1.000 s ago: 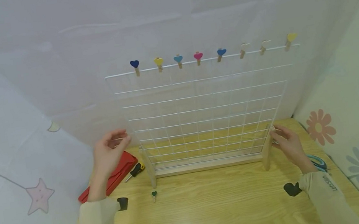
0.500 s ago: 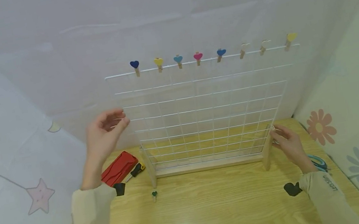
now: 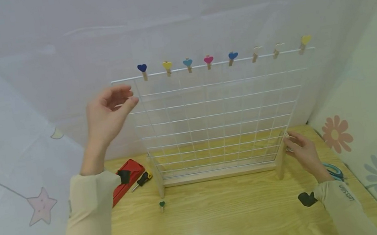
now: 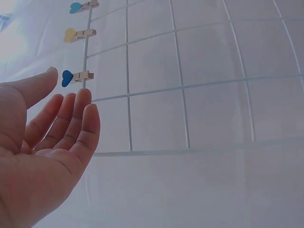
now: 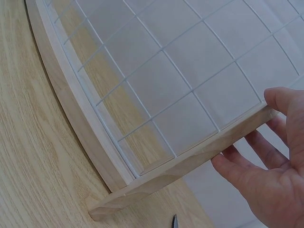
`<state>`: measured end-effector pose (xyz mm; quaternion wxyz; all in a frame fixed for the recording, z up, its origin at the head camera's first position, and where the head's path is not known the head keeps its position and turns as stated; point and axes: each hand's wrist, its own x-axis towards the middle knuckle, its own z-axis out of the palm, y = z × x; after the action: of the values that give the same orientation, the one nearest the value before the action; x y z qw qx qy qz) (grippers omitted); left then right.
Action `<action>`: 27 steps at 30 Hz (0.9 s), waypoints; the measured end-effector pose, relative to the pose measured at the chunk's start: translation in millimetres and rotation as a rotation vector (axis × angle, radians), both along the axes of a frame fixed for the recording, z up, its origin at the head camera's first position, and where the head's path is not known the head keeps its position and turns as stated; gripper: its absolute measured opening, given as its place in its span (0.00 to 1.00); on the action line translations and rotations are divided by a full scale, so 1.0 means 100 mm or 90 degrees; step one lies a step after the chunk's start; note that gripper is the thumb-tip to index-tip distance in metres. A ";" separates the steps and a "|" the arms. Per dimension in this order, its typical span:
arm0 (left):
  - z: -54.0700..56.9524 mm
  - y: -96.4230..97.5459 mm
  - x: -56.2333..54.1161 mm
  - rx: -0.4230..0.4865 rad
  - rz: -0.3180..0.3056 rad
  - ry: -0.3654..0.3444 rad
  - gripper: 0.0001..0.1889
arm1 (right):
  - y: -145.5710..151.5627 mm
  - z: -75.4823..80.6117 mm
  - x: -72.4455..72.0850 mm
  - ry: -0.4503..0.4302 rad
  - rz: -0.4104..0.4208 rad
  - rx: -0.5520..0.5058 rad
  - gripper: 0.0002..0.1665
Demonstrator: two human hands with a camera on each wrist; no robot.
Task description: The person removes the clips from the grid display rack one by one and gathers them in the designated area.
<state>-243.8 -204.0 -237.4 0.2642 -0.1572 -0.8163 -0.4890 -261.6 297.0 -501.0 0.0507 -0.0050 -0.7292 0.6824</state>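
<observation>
A white wire grid panel [image 3: 207, 128] stands upright in a wooden stand [image 3: 219, 174]. Several heart-topped mini clothespins line its top wire, a dark blue clothespin [image 3: 142, 68] leftmost. My left hand [image 3: 105, 113] is raised by the panel's upper left side, its fingers loosely bent and nothing held. In the left wrist view its fingertips are just short of the dark blue heart clip [image 4: 67, 78]; whether they touch the wire cannot be told. My right hand [image 3: 303, 153] grips the upper end of the stand's right wooden post [image 5: 180, 164], thumb on one side, fingers on the other.
A green heart clothespin [image 3: 162, 205] lies on the wooden table [image 3: 225, 217] before the left post. Left of the stand are a red case [image 3: 133, 166] and a screwdriver [image 3: 143, 179]. Blue-handled scissors [image 3: 335, 172] lie beside my right wrist. Printed cloth walls surround the table.
My left hand has risen along the panel's left side, from near the left post to just below the top wire. The right hand has kept its grip on the post.
</observation>
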 end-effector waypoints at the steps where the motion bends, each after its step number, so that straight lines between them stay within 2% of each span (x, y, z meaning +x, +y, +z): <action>1: 0.03 0.02 -0.01 -0.001 0.002 0.004 0.14 | 0.00 0.00 0.00 -0.003 -0.002 -0.006 0.39; 9: 0.24 0.08 -0.07 0.016 0.013 0.051 0.13 | -0.01 -0.01 -0.02 0.005 0.006 -0.001 0.39; 15: 0.38 0.12 -0.16 0.003 0.042 0.065 0.12 | 0.02 -0.03 -0.02 0.012 0.013 0.000 0.38; 20: 0.45 0.15 -0.24 -0.044 0.076 0.101 0.12 | 0.02 -0.04 -0.03 0.012 0.017 0.008 0.38; 22: 0.48 0.16 -0.25 -0.074 0.084 0.099 0.13 | 0.02 -0.05 -0.04 0.015 0.020 0.015 0.38; 27: 0.53 0.21 -0.31 -0.126 0.054 0.070 0.15 | 0.03 -0.06 -0.05 0.017 0.022 0.016 0.38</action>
<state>-274.9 -183.1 -184.8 0.3122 -0.1743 -0.8509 -0.3850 -266.9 300.0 -506.7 0.0484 0.0175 -0.7368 0.6742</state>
